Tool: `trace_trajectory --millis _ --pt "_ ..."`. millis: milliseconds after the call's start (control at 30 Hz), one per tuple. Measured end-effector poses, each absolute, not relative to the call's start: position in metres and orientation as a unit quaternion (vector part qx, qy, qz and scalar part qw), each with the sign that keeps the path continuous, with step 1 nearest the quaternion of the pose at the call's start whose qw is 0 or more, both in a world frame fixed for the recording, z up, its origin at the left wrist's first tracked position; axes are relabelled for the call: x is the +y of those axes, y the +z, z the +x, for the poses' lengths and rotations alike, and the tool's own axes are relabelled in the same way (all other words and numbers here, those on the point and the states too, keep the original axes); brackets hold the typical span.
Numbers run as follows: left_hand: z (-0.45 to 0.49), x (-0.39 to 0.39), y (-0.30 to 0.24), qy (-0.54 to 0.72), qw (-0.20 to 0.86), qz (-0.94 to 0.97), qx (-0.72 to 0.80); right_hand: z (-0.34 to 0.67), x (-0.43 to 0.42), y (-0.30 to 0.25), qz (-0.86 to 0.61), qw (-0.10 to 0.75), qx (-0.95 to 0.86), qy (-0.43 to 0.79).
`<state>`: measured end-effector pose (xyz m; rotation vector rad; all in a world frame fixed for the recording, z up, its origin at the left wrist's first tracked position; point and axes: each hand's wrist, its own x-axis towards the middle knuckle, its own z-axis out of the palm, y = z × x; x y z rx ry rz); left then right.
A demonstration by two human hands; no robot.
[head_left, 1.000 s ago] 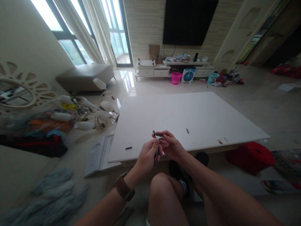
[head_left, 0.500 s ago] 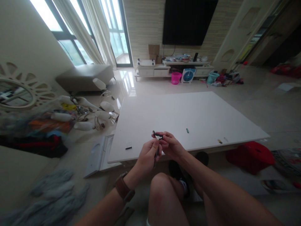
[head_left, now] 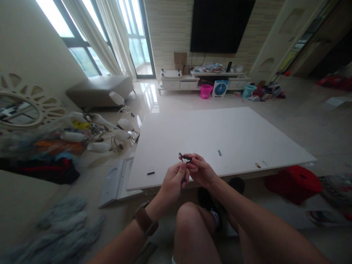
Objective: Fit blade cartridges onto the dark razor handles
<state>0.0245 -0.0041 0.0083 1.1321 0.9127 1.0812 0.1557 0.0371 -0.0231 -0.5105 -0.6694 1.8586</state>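
Note:
Over the near edge of the white table, my left hand is closed round the dark handle of a small T-shaped tool that looks like a razor. Its silver neck widens toward a black bar across the top. My right hand pinches the right end of that bar, and the fingertips cover part of it. The lower handle sticks out beneath my left hand. To the left on the tabletop lies a small clear piece with a black strip. A small dark green piece lies to the right.
A small yellow-and-black piece and a clear bit lie near the table's right front edge. A red stool stands beside it. At left are a lamp with several white shades and an open white box.
Both hands stay almost in place. The black bar at the top of the razor has shifted slightly and shows more of its length beside my right fingertips.

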Motion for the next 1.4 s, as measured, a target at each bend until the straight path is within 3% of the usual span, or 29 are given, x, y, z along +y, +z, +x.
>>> trace_trajectory --millis 667,1400 --pt "0.0248 -0.0027 0.0032 0.469 0.610 0.502 0.395 0.1575 0.0396 -0.0292 -0.206 0.526 -0.284 0.775" --pt "0.0244 -0.0023 -0.0002 0.461 0.698 0.439 0.329 0.1618 0.0411 -0.0259 -0.186 0.513 -0.320 0.775"
